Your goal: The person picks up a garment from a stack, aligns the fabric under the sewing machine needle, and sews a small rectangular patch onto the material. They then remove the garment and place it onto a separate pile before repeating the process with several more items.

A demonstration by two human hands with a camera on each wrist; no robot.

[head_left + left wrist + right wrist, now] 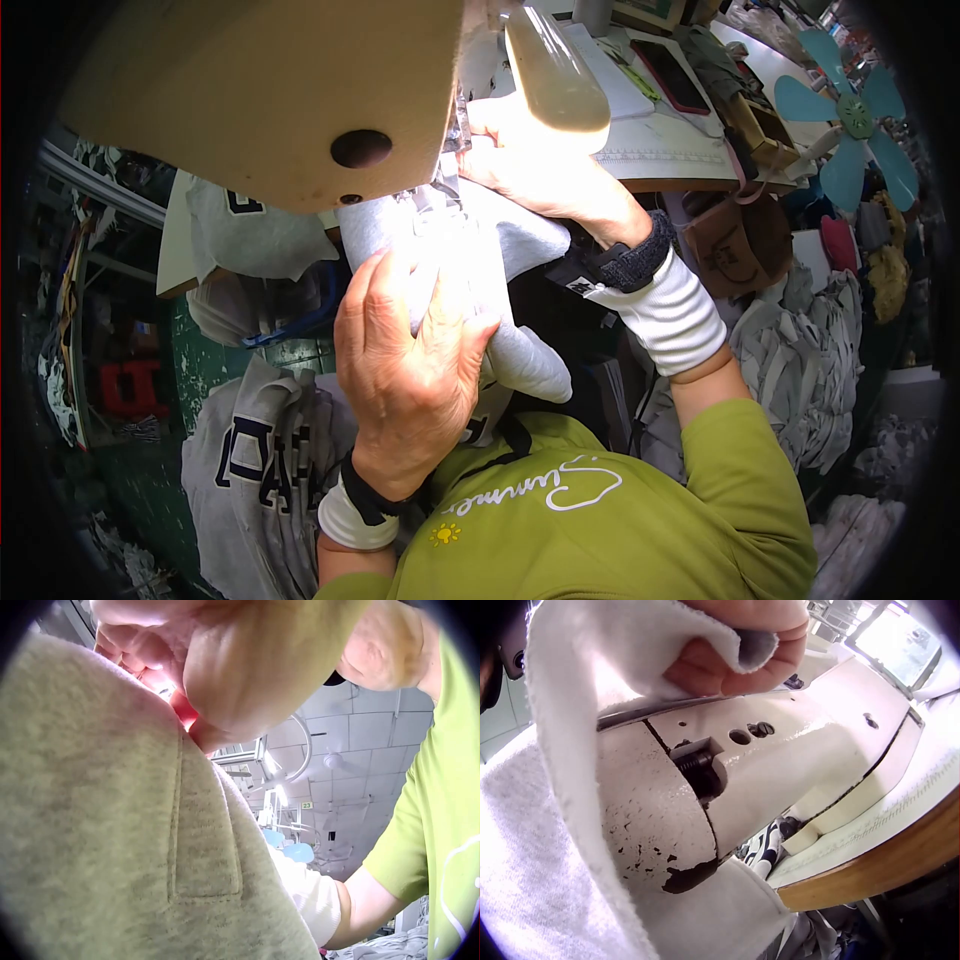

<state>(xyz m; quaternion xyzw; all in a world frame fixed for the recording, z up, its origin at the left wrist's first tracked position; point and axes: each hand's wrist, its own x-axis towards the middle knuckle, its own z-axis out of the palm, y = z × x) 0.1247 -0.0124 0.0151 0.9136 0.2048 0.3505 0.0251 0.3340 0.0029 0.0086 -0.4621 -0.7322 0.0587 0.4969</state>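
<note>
A light grey fleece garment piece (520,240) lies under the needle area of a beige sewing machine (290,100), washed out by bright light. My left hand (410,370) rests on it in front of the needle, fingers stretched toward the presser foot. In the left wrist view the fleece (90,795) shows a stitched rectangular strip. Behind the needle, my right hand (545,180) holds the fleece's far part. The right wrist view shows the cloth edge (630,645) folded between the curled fingers (769,679), beside the machine's chipped cylinder arm (660,817).
Grey pieces with dark letters (250,450) hang at the left. A phone (670,75) and a ruler (660,160) lie on the table at the right, near a small wooden box (765,130) and a teal fan (855,115). Stacked grey cloth (800,370) sits at the lower right.
</note>
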